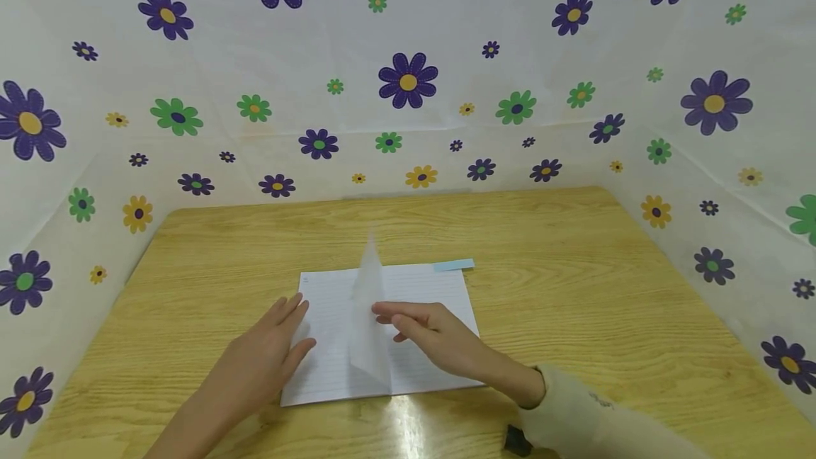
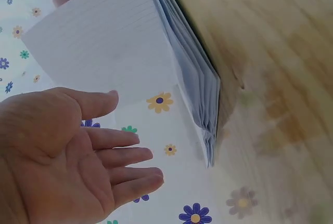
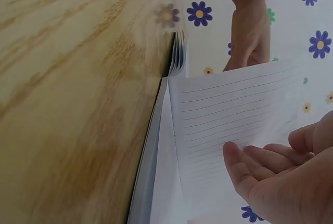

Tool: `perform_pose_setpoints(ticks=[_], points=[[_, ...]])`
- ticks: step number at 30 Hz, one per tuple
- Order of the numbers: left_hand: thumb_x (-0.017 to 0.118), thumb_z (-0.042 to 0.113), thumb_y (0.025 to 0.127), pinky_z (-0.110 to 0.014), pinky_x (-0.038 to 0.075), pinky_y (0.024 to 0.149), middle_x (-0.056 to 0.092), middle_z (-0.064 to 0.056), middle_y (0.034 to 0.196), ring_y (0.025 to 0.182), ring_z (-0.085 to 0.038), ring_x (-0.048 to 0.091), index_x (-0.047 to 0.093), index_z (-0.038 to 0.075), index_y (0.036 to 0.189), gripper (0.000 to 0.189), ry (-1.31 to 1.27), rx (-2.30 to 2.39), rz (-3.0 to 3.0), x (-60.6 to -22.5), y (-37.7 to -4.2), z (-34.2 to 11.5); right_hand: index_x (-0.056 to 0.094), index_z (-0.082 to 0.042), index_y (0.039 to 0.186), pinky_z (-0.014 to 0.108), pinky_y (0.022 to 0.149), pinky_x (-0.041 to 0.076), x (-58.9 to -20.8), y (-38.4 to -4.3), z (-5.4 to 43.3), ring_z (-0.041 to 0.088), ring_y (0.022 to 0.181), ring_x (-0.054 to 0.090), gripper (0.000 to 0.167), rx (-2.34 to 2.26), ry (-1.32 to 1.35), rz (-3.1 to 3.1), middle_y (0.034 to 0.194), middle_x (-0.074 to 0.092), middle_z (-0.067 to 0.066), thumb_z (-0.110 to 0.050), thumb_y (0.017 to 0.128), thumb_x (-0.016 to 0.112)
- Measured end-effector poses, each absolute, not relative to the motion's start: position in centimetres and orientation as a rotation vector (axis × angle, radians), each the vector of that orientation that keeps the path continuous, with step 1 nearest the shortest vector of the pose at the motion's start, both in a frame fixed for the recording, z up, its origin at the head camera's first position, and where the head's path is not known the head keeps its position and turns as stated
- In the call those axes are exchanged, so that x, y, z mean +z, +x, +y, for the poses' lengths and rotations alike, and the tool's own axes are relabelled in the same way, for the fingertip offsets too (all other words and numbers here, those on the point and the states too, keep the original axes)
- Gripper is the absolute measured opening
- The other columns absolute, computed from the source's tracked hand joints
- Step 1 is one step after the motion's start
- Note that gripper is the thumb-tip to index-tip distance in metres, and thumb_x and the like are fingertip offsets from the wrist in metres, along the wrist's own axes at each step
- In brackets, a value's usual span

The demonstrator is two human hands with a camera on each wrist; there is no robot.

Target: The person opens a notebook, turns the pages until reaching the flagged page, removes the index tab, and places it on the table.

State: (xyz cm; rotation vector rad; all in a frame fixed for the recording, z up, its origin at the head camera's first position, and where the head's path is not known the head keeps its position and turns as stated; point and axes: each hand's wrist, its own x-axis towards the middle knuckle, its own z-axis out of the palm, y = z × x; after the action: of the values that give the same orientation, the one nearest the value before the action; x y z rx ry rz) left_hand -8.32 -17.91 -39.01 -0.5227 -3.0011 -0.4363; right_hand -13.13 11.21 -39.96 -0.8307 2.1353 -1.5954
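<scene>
An open notebook with lined white pages (image 1: 325, 317) lies on the wooden table. One loose-standing leaf (image 1: 366, 331) rises upright near its middle fold. My right hand (image 1: 440, 335) is at the right side of that leaf, fingers extended and fingertips against the paper; the right wrist view shows the lined leaf (image 3: 223, 109) beside these fingers. At the notebook's left edge is my left hand (image 1: 264, 353), its fingers loosely spread and holding nothing. In the left wrist view its palm (image 2: 67, 167) faces the raised leaf (image 2: 104, 42) and the stacked page edges.
A light blue strip (image 1: 454, 265) sticks out at the notebook's top right corner. Beside the right sleeve (image 1: 593, 409), a small black object (image 1: 516, 440) shows at the near edge of the view. Flower-printed white cloth (image 1: 344, 41) encloses the table (image 1: 542, 246) at the back and sides.
</scene>
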Motion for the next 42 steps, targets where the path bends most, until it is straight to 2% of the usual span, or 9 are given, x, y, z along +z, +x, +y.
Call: perform_pose_setpoints(ticks=[12,16,21,25,29,33,35,39,42], points=[[0.056,0.011,0.106,-0.055,0.044,0.110,0.050,-0.021,0.154,0.142,-0.039,0.046,0.051,-0.008,0.147,0.046,-0.497,-0.584,-2.831,-38.1,-7.9,-17.7,0.061,-0.007,0.145,0.031,0.098,0.053,-41.1,-12.9,10.5,0.023,0.108,0.071,0.038,-1.506,-0.813,2.167,0.139,0.066,0.009,-0.017,0.111,0.046],[0.055,0.010,0.106,-0.055,0.044,0.109,0.049,-0.019,0.155,0.143,-0.038,0.045,0.050,-0.007,0.148,0.045,-0.484,-0.619,-2.811,-37.9,-7.7,-17.6,0.061,-0.004,0.144,0.030,0.099,0.053,-41.3,-12.8,10.2,0.024,0.115,0.069,0.038,-1.506,-0.823,2.136,0.141,0.064,0.010,-0.015,0.111,0.046],[0.059,0.017,0.106,-0.056,0.044,0.109,0.046,-0.019,0.157,0.145,-0.037,0.043,0.049,-0.007,0.149,0.050,-0.477,-0.630,-2.845,-37.9,-7.7,-17.4,0.060,0.001,0.143,0.030,0.099,0.054,-41.7,-12.8,9.7,0.026,0.130,0.060,0.037,-1.511,-0.827,2.106,0.143,0.062,0.012,-0.010,0.110,0.045],[0.064,0.021,0.104,-0.056,0.044,0.109,0.047,-0.019,0.156,0.144,-0.038,0.043,0.050,-0.007,0.148,0.055,-0.478,-0.631,-2.884,-38.3,-7.6,-17.2,0.061,0.001,0.142,0.029,0.097,0.055,-42.0,-12.9,9.3,0.024,0.134,0.056,0.038,-1.492,-0.804,2.103,0.143,0.062,0.010,-0.006,0.109,0.042],[0.067,0.021,0.102,-0.055,0.044,0.109,0.047,-0.021,0.156,0.145,-0.040,0.042,0.050,-0.008,0.148,0.057,-0.502,-0.620,-2.913,-38.9,-7.7,-16.8,0.061,-0.001,0.142,0.028,0.097,0.055,-42.1,-13.0,9.2,0.021,0.133,0.057,0.041,-1.450,-0.791,2.113,0.143,0.062,0.008,-0.004,0.109,0.038],[0.072,0.020,0.099,-0.054,0.045,0.109,0.045,-0.025,0.156,0.144,-0.044,0.042,0.050,-0.011,0.146,0.060,-0.590,-0.564,-2.944,-39.7,-7.9,-16.6,0.061,-0.005,0.143,0.027,0.098,0.052,-42.0,-13.1,9.1,0.019,0.126,0.062,0.043,-1.366,-0.787,2.147,0.144,0.062,0.004,-0.006,0.108,0.037],[0.074,0.019,0.098,-0.054,0.044,0.109,0.044,-0.027,0.155,0.144,-0.046,0.041,0.050,-0.012,0.145,0.061,-0.642,-0.543,-2.977,-40.0,-8.0,-16.5,0.061,-0.008,0.144,0.027,0.101,0.049,-41.9,-13.2,9.1,0.016,0.127,0.060,0.044,-1.314,-0.789,2.168,0.145,0.061,0.002,-0.008,0.107,0.038],[0.074,0.019,0.097,-0.056,0.039,0.113,0.040,-0.030,0.157,0.146,-0.048,0.035,0.049,-0.014,0.145,0.064,-0.709,-0.541,-3.081,-40.7,-8.3,-16.4,0.061,-0.012,0.145,0.028,0.105,0.044,-41.9,-13.3,9.0,0.008,0.132,0.052,0.044,-1.189,-0.820,2.216,0.148,0.059,-0.002,-0.010,0.107,0.040],[0.075,0.020,0.096,-0.058,0.034,0.116,0.036,-0.030,0.159,0.149,-0.048,0.030,0.047,-0.014,0.146,0.067,-0.737,-0.576,-3.143,-41.0,-8.6,-16.3,0.060,-0.014,0.147,0.027,0.103,0.043,-41.9,-13.3,9.0,0.005,0.125,0.052,0.046,-1.111,-0.863,2.230,0.150,0.055,-0.003,-0.008,0.106,0.039]])
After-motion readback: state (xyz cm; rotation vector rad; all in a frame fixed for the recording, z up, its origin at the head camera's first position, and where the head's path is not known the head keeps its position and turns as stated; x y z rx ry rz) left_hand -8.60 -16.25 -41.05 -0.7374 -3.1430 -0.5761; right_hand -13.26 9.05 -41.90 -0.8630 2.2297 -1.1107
